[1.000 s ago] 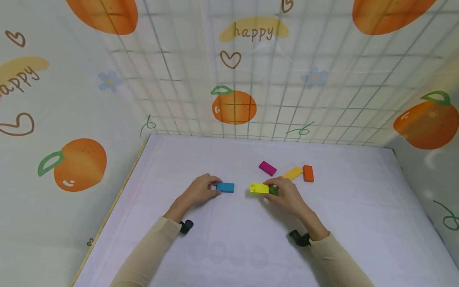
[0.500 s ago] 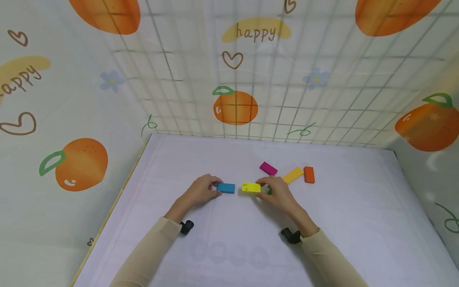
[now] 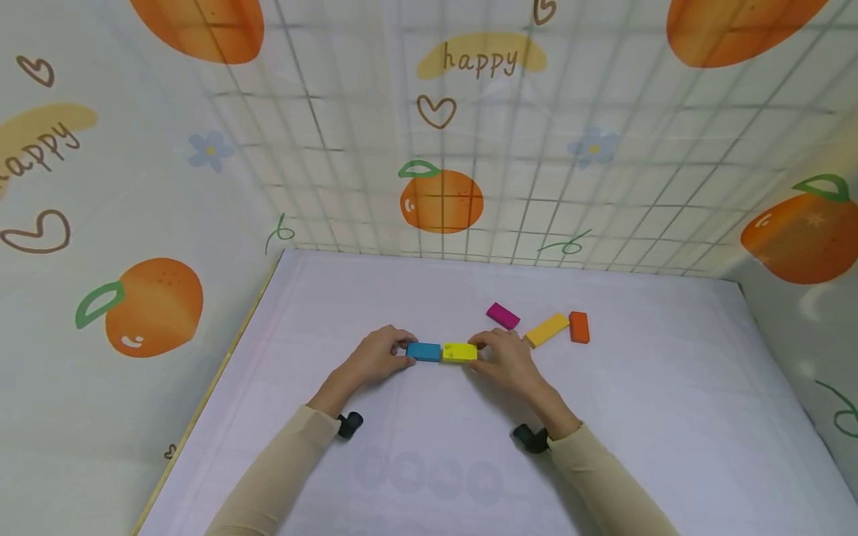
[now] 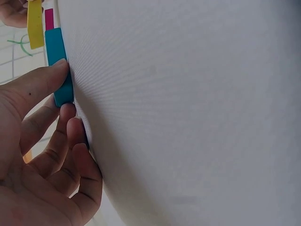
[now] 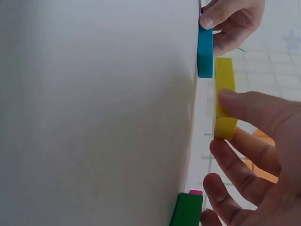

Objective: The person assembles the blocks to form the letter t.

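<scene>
While I watch remotely, left hand (image 3: 380, 356) pinches blue block (image 3: 424, 352) resting on white table (image 3: 335, 290). Right hand (image 3: 507, 363) clamps bright yellow block (image 3: 459, 353) between thumb and fingers, raised off surface, its end just beside blue one's. Beyond right hand I see magenta block (image 3: 503, 316), amber block (image 3: 546, 330), orange block (image 3: 579, 327). Right wrist view gives me green block (image 5: 186, 210) near that hand's fingers.

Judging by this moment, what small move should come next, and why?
Probably the right hand should lower the bright yellow block to the tabletop, end to end with the blue block: the head view shows them lined up, but the right wrist view shows yellow held higher than blue, which the left hand grips.
</scene>
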Demonstrator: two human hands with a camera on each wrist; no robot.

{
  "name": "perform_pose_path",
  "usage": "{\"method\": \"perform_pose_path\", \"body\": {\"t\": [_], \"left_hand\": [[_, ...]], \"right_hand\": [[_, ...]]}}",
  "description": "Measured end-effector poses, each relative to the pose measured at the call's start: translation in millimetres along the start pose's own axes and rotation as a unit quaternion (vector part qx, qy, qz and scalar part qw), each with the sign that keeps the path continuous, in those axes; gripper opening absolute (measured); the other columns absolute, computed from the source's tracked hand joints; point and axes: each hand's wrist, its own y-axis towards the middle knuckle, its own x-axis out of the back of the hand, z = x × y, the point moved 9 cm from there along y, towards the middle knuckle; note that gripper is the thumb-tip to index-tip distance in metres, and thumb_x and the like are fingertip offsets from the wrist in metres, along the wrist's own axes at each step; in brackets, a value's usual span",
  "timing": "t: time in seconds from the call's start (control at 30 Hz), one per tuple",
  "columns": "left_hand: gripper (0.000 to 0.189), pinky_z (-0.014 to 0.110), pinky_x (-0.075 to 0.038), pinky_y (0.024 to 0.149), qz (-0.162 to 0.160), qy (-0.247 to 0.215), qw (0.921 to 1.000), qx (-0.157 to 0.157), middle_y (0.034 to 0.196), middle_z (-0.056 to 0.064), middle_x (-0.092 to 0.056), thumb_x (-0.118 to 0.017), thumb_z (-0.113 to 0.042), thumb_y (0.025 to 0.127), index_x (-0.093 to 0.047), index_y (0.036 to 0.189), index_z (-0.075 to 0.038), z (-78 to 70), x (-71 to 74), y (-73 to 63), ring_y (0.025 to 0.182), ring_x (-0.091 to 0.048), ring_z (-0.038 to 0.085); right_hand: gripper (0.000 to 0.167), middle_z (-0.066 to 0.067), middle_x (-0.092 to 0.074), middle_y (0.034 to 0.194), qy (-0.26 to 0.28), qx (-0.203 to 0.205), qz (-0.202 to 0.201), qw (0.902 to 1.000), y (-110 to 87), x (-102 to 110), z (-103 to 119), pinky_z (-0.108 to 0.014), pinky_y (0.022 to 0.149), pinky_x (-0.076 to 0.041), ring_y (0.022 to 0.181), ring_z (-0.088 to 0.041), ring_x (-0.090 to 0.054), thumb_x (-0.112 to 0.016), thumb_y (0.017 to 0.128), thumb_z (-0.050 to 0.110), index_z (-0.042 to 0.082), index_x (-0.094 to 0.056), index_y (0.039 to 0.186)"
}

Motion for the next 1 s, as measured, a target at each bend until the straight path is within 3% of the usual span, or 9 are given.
{"method": "perform_pose_path", "body": {"t": [0.73, 1.0], "left_hand": [[0.036, 0.033, -0.043, 0.069, 0.0, -0.001, 1.0, -0.001, 0.098, -0.004, -0.059, -0.079, -0.022, 0.087, -0.071, 0.122, -0.017, 0.0, -1.5, 0.6, 0.081, -0.05, 0.017], [0.037, 0.033, -0.043, 0.069, -0.002, -0.005, 1.0, 0.001, 0.098, -0.003, -0.06, -0.08, -0.022, 0.087, -0.071, 0.123, -0.017, 0.4, -0.1, 0.3, 0.081, -0.051, 0.018]], "right_hand": [[0.032, 0.003, -0.065, 0.1, -0.031, -0.027, 0.016, 0.999, 5.1, -12.3, -1.4, -0.057, 0.088, -0.031, 0.097, -0.024, -0.051, -0.083, 0.083, 0.024, 0.017, -0.073, 0.113], [0.032, 0.004, -0.065, 0.099, -0.052, -0.036, 0.019, 0.9978, 7.7, -14.5, -1.2, -0.053, 0.085, -0.031, 0.094, -0.024, -0.05, -0.084, 0.081, 0.026, 0.018, -0.074, 0.111]]}}
